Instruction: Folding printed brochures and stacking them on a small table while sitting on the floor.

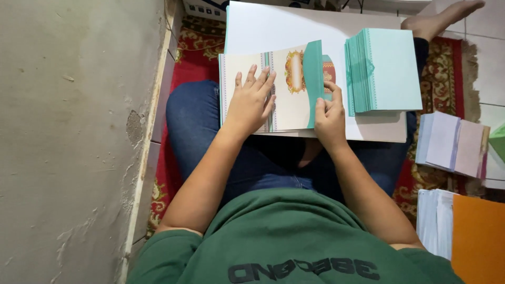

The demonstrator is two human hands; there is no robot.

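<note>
— How is the light here?

— Soft and even, fairly bright on the far side. The white board [294, 29] across the lap is the brightest thing and comes close to washing out, though without hard glare.

— Any shadows?

— Only faint ones. A soft shade sits under the left hand [251, 102] and the right hand [330, 115], and the gap between the legs goes nearly black. The near green shirt [284, 236] is dimmer than the papers.

— Is it sharp?

— Mostly. The wall [68, 142] on the left shows its cracks clearly. The wide lens bends the wall's edge and stretches the corners, and the paper stacks [452, 142] at the right edge look slightly soft.
</note>
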